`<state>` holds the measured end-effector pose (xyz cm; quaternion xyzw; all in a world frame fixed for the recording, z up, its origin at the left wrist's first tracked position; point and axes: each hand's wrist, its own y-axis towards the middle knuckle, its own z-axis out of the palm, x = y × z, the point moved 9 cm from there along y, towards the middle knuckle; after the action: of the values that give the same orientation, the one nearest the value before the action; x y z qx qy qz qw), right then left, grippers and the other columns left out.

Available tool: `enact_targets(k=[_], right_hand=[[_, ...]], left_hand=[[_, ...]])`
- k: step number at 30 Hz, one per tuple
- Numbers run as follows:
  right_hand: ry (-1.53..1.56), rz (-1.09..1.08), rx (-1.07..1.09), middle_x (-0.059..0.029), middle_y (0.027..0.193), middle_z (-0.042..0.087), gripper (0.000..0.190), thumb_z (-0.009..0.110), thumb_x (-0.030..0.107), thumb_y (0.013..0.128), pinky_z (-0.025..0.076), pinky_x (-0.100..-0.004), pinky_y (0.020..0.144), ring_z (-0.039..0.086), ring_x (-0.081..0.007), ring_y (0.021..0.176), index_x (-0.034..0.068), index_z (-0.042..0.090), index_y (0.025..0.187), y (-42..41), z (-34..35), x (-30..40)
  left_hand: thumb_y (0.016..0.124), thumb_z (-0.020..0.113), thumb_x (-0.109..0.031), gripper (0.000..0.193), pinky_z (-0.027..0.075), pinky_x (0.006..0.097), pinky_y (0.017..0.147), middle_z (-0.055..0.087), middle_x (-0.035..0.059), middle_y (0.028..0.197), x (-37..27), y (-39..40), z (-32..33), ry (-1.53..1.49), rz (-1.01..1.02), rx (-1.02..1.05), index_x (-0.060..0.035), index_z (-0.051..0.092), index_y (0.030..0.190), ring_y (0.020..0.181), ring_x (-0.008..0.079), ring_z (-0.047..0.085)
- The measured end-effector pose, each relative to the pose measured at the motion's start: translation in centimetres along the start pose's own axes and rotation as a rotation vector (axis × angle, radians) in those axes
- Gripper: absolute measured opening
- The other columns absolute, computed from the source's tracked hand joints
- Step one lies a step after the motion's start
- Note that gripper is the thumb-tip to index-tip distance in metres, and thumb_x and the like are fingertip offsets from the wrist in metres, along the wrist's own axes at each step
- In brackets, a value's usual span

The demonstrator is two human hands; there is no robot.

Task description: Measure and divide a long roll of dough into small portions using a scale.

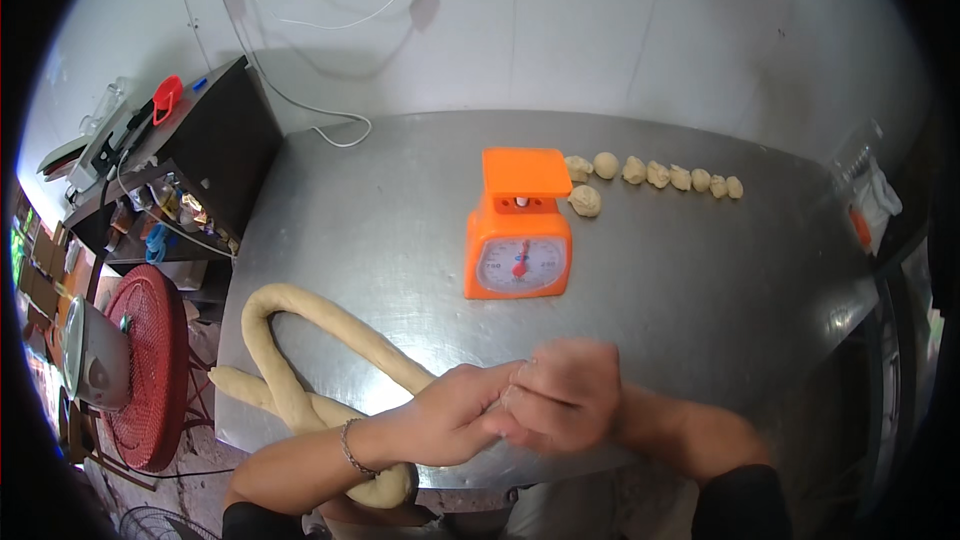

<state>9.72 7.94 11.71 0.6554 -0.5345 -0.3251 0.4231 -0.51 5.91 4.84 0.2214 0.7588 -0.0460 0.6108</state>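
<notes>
Above the table's front edge, my left hand (465, 412), with a chain bracelet at the wrist, meets my right hand (566, 394). Their fingers press together; the right hand is blurred, and anything between them is hidden. A long dough rope (322, 309) lies looped on the steel table (360, 187), passing partly under my left forearm. Beyond my hands stands an orange dial scale (517, 225), its pan (526, 172) bare. Behind and to its right, several small dough pieces (658, 175) form a row. One more dough piece (585, 201) sits in front of that row, close by the pan.
To the left are a dark cabinet (217, 142) with a red scoop (168, 96) on top, and a red round stool (146, 367) bearing a rice cooker (94, 352). A white cable (337, 116) trails onto the table's back left corner. Plastic bags (881, 187) hang at the right.
</notes>
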Motion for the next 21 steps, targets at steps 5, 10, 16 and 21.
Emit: enact_targets(k=[5,10,16,21], right_hand=[[0.114,0.136,0.064,-0.0056,0.086,0.060,0.028,0.083,0.023,0.091,0.043,-0.0335,0.046,0.055,-0.0204,0.056,0.008,0.061,0.083,-0.4,0.0,-2.4],[0.068,0.054,-0.011,-0.0039,0.085,0.059,0.030,0.086,0.026,0.088,0.042,-0.0322,0.048,0.055,-0.0186,0.059,0.008,0.062,0.083,0.3,0.3,-1.0],[-0.108,-0.061,0.011,-0.0028,0.083,0.052,0.028,0.086,0.022,0.082,0.039,-0.0312,0.048,0.051,-0.0166,0.058,0.009,0.062,0.080,0.1,0.1,0.1],[-0.112,0.063,0.027,-0.0033,0.072,0.047,0.029,0.084,0.012,0.081,0.034,-0.0340,0.043,0.045,-0.0172,0.051,0.009,0.057,0.071,1.3,-1.0,-1.3]], left_hand=[[0.113,0.056,-0.036,0.039,0.054,0.0351,0.071,0.071,0.0081,0.086,0.9,-0.1,-0.2,-0.083,-0.152,0.068,-0.0046,0.059,0.135,0.079,0.0210,0.071],[0.111,0.061,-0.038,0.040,0.054,0.0348,0.071,0.070,0.0059,0.085,0.3,0.0,-0.5,-0.141,-0.040,-0.071,-0.0037,0.059,0.132,0.079,0.0185,0.069],[0.109,0.060,-0.022,0.020,0.056,0.0388,0.076,0.070,0.0149,0.087,-0.3,0.1,-0.5,0.019,-0.035,-0.049,-0.0039,0.060,0.119,0.082,0.0311,0.072],[0.108,0.057,-0.017,0.014,0.053,0.0404,0.070,0.067,0.0156,0.083,-0.6,0.0,-1.0,0.083,-0.037,-0.028,-0.0037,0.061,0.109,0.078,0.0364,0.069]])
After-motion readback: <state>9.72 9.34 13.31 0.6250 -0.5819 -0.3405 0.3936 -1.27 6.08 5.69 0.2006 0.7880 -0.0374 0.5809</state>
